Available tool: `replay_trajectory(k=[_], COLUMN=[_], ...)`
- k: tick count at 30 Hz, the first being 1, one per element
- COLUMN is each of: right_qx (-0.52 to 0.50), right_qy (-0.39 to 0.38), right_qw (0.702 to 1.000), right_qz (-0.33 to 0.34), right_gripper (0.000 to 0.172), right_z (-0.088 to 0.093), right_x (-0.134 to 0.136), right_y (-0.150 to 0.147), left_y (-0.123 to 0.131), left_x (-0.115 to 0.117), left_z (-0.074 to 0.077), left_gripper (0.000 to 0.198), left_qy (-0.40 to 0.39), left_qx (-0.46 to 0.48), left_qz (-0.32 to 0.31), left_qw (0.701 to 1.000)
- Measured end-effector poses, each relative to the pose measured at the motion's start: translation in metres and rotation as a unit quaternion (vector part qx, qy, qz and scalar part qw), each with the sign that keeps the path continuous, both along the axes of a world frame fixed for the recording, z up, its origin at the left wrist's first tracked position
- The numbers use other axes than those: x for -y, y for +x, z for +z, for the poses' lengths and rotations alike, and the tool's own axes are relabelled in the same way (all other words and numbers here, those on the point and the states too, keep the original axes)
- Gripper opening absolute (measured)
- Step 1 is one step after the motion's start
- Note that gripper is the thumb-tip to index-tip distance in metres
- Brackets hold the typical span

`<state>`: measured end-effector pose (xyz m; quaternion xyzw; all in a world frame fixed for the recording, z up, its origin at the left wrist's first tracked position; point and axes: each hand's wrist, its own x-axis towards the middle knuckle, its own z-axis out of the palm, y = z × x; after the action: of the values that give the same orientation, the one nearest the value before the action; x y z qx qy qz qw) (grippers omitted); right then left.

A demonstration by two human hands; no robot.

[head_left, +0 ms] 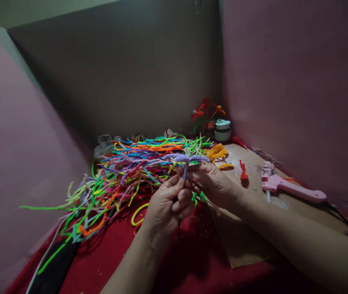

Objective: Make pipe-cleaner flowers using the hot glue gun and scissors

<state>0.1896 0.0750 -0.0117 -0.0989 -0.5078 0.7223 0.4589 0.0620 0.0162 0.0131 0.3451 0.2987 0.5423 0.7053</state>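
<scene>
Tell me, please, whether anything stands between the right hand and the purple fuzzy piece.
Nothing visible does: the right hand is right at the purple fuzzy piece, which the left hand pinches, and the colourful pile lies beyond them.

Red cloth (100, 263), heap of multicoloured fuzzy stems (143, 159), brown board (255, 173) alongside, pink tool (299, 190) on the board

The grip of the left hand (168, 204) hides the lower end of the purple piece (186, 159). The left forearm (131, 265) is cut off near, the right forearm (299, 234) at right, the latter covering part of the cardboard (244, 247). The heap (137, 163) partly hides the plastic bag (103, 146), far left. The blue-green speck (255, 188), right, is too small to tell.
</scene>
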Motion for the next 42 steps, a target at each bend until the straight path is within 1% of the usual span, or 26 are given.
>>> replay_trajectory(k=[2,4,7,9,10,11,13,14,15,16,18,20,21,22,23,26,28,30,32,36,39,42], right_qx=[-0.007,-0.014,-0.018,-0.014,-0.015,-0.02,-0.032,-0.037,-0.039,-0.036,-0.028,-0.021,-0.019,-0.02,-0.019,-0.025,-0.025,-0.023,-0.02,-0.012,0.012,0.002], right_qy=[-0.015,-0.015,-0.01,-0.018,-0.023,-0.029,-0.039,-0.042,-0.043,-0.044,-0.042,-0.039,-0.036,-0.032,-0.027,-0.012,-0.005,-0.001,-0.003,-0.034,-0.068,-0.085], right_qw=[1.0,1.0,1.0,0.999,0.999,0.998,0.997,0.997,0.996,0.995,0.994,0.993,0.993,0.994,0.994,0.996,0.997,0.998,0.998,0.998,0.997,0.996], right_qz=[0.022,0.024,-0.013,-0.035,-0.042,-0.047,-0.052,-0.06,-0.07,-0.081,-0.101,-0.108,-0.107,-0.105,-0.103,-0.089,-0.074,-0.064,-0.056,-0.043,-0.037,-0.026], right_gripper=[0.017,0.015,0.01,0.011,0.012,0.013,0.013,0.012,0.012,0.011,0.01,0.008,0.008,0.007,0.007,0.008,0.009,0.01,0.011,0.013,0.014,0.015], right_z=[-0.002,-0.002,-0.001,0.001,0.002,0.002,0.004,0.004,0.005,0.005,0.005,0.004,0.003,0.003,0.003,0.004,0.006,0.006,0.007,0.008,0.009,0.009], right_x=[0.0,0.001,0.004,0.005,0.006,0.007,0.009,0.01,0.011,0.012,0.013,0.014,0.014,0.014,0.014,0.012,0.011,0.01,0.009,0.01,0.012,0.012], right_y=[-0.001,-0.002,-0.002,-0.002,-0.002,-0.003,-0.004,-0.004,-0.004,-0.004,-0.005,-0.005,-0.006,-0.006,-0.006,-0.006,-0.005,-0.003,-0.002,-0.002,-0.003,-0.003], left_y=[-0.001,-0.002,-0.003,0.0,0.002,0.004,0.007,0.009,0.009,0.009,0.007,0.005,0.004,0.003,0.003,0.003,0.004,0.005,0.006,0.007,0.006,0.005], left_x=[0.0,0.0,-0.001,0.001,0.002,0.003,0.005,0.006,0.006,0.005,0.004,0.002,0.001,0.0,0.0,0.0,0.001,0.003,0.004,0.005,0.006,0.006], left_z=[-0.001,-0.001,0.001,0.002,0.002,0.001,-0.002,-0.004,-0.006,-0.009,-0.014,-0.016,-0.016,-0.016,-0.015,-0.01,-0.004,0.001,0.005,0.008,0.008,0.007], left_gripper=[0.004,0.006,0.013,0.021,0.024,0.024,0.015,0.009,0.005,0.005,0.007,0.009,0.011,0.012,0.014,0.018,0.021,0.023,0.025,0.023,0.02,0.019], left_qy=[-0.006,-0.003,0.013,0.047,0.076,0.113,0.193,0.227,0.253,0.273,0.296,0.31,0.309,0.3,0.286,0.219,0.179,0.145,0.116,0.074,0.054,0.046], left_qx=[0.025,0.029,-0.026,-0.116,-0.176,-0.24,-0.352,-0.391,-0.419,-0.441,-0.476,-0.503,-0.509,-0.509,-0.501,-0.436,-0.379,-0.324,-0.272,-0.196,-0.153,-0.113], left_qz=[-0.02,-0.038,-0.045,-0.002,0.041,0.095,0.204,0.242,0.267,0.28,0.285,0.284,0.281,0.275,0.265,0.219,0.198,0.183,0.164,0.117,0.082,0.048], left_qw=[0.999,0.999,0.999,0.992,0.981,0.959,0.893,0.859,0.83,0.808,0.777,0.755,0.752,0.758,0.773,0.845,0.886,0.917,0.941,0.971,0.983,0.991])
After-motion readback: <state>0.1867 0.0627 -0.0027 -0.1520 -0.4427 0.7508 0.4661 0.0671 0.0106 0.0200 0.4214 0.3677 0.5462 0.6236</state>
